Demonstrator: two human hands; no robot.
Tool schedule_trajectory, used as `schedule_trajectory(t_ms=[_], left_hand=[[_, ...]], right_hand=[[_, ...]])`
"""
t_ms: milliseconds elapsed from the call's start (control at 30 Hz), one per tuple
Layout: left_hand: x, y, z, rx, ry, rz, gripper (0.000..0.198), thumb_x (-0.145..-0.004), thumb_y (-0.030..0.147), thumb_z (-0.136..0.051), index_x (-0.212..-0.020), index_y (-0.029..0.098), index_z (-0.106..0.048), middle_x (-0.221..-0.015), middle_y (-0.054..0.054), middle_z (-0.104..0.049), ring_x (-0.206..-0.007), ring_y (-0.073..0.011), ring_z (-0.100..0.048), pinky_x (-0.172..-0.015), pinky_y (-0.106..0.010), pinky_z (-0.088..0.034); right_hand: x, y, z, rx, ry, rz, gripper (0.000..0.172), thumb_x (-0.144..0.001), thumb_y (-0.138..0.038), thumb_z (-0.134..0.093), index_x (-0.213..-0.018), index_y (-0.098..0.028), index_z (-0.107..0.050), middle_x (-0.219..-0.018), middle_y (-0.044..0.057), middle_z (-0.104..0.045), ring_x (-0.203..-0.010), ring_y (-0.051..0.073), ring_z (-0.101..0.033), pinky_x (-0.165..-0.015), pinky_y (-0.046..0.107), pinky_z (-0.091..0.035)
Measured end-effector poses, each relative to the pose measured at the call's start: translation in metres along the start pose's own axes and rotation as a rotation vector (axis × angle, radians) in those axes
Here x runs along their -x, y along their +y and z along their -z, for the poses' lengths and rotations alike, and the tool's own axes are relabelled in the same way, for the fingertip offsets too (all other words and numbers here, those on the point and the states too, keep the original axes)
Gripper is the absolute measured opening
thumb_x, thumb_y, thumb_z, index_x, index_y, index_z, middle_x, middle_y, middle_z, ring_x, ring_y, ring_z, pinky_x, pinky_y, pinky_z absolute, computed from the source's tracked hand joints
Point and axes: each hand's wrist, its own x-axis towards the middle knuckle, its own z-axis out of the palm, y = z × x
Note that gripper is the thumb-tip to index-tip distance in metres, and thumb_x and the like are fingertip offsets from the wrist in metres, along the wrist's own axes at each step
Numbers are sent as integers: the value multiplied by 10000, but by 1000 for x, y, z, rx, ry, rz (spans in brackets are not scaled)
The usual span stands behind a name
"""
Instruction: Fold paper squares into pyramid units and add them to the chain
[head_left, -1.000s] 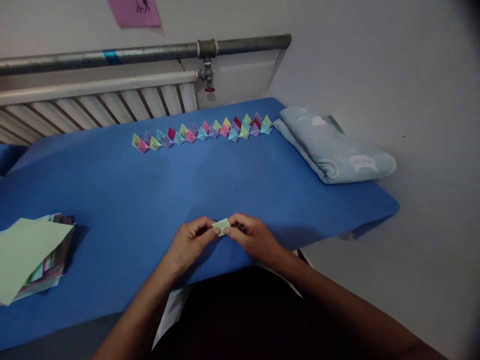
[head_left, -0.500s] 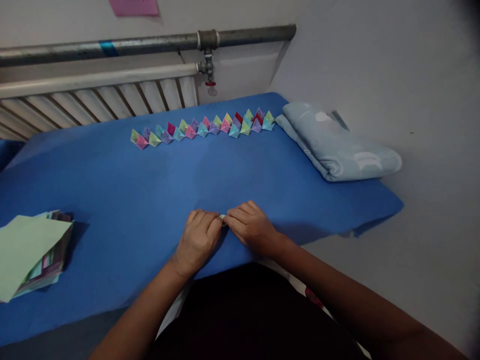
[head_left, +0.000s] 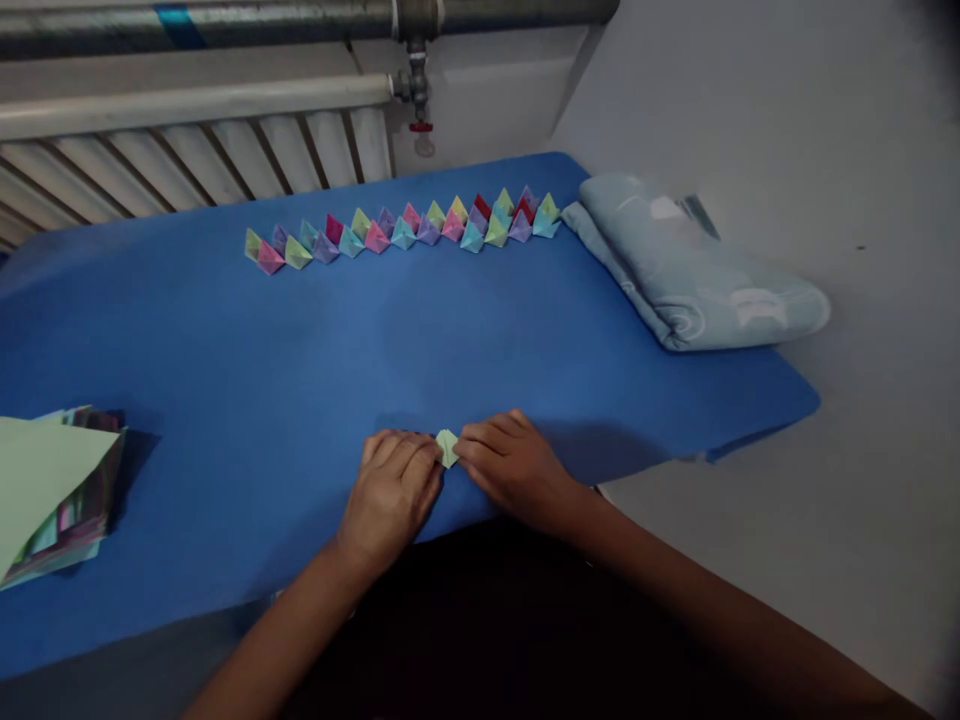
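Note:
Between my two hands, near the front edge of the blue surface, is a small folded pale green paper (head_left: 448, 449). My left hand (head_left: 394, 490) pinches its left side with the fingers pressed together. On its right side, my right hand (head_left: 517, 465) grips the paper with closed fingertips. The fingers cover both side corners, while the middle of the paper shows. Further back, several small folded paper pieces (head_left: 376, 237) in pink, green, blue, purple and red stand in two close rows.
A stack of coloured paper sheets (head_left: 56, 470) lies at the left on the blue cloth (head_left: 247, 370). A folded light blue blanket (head_left: 697, 270) rests at the right by the wall. Behind are a white radiator (head_left: 195, 150) and a metal pipe (head_left: 285, 25).
The view has tilted down, so the radiator and pipe sit higher in it. More of the pale green paper shows between my hands, which are slightly further apart.

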Motion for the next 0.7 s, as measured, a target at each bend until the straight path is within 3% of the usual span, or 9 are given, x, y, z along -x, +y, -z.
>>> schedule_trajectory(t_ms=[367, 700], left_hand=[[-7, -4, 3, 14, -17, 2, 140, -935, 176, -518, -967, 161, -653, -950, -64, -715, -928, -207, -599, -850, -380, -410], [-16, -4, 8, 44, -197, 163, 244, -974, 267, -434, -902, 194, -655, -833, -38, -658, -786, -186, -539, -763, -365, -360]], right_hand=[[-3, -3, 1, -64, 17, -111, 206, -964, -199, -460, -892, -168, -650, -879, 51, -672, -780, 167, -503, -737, 326, -335], [-7, -5, -3, -107, -16, -243, 233, -964, -253, -462, -832, -157, -629, -817, 62, -644, -775, 182, -516, -736, 332, -346]])
